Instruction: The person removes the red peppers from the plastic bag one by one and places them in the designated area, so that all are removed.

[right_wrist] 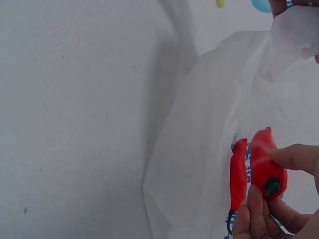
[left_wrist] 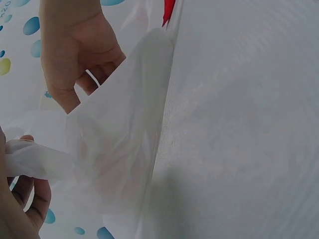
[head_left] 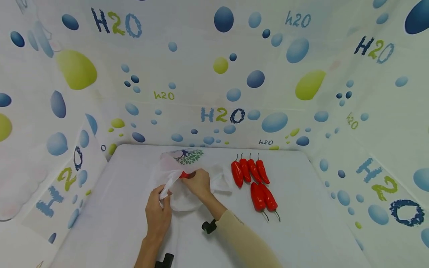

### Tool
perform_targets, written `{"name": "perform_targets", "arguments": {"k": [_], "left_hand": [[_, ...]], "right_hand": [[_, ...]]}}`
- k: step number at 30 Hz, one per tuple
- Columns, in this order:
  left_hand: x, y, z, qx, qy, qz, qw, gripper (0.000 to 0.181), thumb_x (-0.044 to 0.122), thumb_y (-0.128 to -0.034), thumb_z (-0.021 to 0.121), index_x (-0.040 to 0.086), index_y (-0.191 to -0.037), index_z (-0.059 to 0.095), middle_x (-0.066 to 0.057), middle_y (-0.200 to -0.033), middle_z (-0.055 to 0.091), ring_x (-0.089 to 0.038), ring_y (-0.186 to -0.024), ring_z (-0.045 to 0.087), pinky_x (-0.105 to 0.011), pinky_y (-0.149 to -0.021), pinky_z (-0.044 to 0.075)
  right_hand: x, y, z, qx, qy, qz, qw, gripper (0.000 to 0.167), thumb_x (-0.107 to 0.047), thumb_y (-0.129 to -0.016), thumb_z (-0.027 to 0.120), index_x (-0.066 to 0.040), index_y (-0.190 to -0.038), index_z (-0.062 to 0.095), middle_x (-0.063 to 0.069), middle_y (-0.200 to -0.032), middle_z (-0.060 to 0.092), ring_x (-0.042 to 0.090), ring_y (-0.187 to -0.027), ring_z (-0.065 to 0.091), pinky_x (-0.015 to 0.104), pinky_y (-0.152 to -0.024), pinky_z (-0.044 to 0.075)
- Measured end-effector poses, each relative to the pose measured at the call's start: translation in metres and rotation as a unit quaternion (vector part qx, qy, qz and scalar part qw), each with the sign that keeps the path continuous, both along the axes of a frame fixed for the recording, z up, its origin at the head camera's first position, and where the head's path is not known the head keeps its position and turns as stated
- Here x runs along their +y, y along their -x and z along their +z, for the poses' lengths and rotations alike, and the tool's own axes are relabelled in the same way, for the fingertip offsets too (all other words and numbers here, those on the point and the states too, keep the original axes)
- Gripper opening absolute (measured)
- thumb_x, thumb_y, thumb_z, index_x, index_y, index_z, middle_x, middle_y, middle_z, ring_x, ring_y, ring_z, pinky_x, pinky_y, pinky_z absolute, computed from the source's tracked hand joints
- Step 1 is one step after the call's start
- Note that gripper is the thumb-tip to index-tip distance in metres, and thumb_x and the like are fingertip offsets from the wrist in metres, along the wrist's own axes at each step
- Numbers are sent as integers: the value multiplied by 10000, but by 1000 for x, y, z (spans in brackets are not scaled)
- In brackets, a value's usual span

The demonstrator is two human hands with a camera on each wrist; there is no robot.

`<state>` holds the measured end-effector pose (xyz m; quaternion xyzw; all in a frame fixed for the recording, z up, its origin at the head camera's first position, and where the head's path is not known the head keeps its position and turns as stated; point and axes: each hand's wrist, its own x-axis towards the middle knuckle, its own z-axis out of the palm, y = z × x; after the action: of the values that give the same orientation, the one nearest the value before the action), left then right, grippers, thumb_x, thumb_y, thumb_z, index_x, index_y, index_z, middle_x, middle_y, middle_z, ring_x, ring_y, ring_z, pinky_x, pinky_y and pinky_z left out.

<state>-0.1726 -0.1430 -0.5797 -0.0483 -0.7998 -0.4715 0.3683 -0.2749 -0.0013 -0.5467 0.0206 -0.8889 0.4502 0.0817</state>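
A white plastic bag (head_left: 184, 199) with a tree print lies on the table, its mouth raised. My left hand (head_left: 158, 216) grips the gathered edge of the bag; in the left wrist view that hand (left_wrist: 22, 199) holds a twisted strip of plastic. My right hand (head_left: 198, 184) is at the bag's opening and pinches a red pepper (right_wrist: 264, 162) between thumb and fingers, its green stem end towards the right wrist camera. Beside it in that view shows another red pepper (right_wrist: 238, 174); whether this one is inside the bag I cannot tell.
Right of the bag, several red peppers (head_left: 245, 170) lie in a row, stems away from me. Two more peppers (head_left: 258, 197) lie nearer, stems towards me. Behind the white table (head_left: 301, 223) hangs a curtain (head_left: 197, 70) with blue and green spots.
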Motion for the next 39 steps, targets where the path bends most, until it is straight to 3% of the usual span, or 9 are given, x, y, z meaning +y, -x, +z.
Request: {"name": "perform_targets", "arguments": {"k": [11, 22, 29, 34, 39], "left_hand": [[1, -1, 0, -23, 20, -10, 10000, 293, -92, -972, 601, -45, -1261, 597, -117, -1021, 659, -239, -949, 621, -99, -944, 388], [2, -1, 3, -31, 21, -28, 10000, 299, -94, -971, 617, -43, -1266, 597, -123, -1028, 663, -242, -954, 613, -97, -946, 384], [2, -3, 3, -217, 52, -29, 9997, 302, -64, -980, 639, -25, -1277, 595, -121, -1053, 666, -230, -979, 620, -76, -959, 372], [3, -2, 2, -135, 80, -35, 9999, 285, -71, -980, 623, -28, -1261, 597, -115, -1034, 663, -231, -965, 614, -95, -940, 381], [3, -1, 1, -73, 89, -12, 9999, 276, -72, -978, 617, -25, -1249, 601, -109, -1022, 660, -228, -952, 610, -105, -925, 385]], "right_hand": [[7, -17, 8, 31, 295, -90, 9995, 306, -316, -790, 899, -86, -920, 744, -21, -848, 737, 91, -725, 652, 247, -594, 538], [17, -27, 4, 116, 888, -218, 9957, 312, -277, -823, 896, -90, -1027, 752, -22, -888, 734, 96, -777, 678, 253, -667, 575], [24, -36, 9, 124, 1237, -270, 9919, 310, -269, -824, 898, -91, -1034, 757, -9, -892, 748, 97, -787, 697, 263, -684, 580], [30, -45, 15, 144, 1414, -322, 9893, 329, -287, -836, 888, -95, -1069, 757, -5, -932, 751, 124, -820, 696, 286, -695, 595], [37, -49, 11, 157, 1469, -404, 9882, 366, -316, -839, 886, -106, -1107, 751, -28, -949, 744, 114, -835, 683, 285, -701, 596]]}}
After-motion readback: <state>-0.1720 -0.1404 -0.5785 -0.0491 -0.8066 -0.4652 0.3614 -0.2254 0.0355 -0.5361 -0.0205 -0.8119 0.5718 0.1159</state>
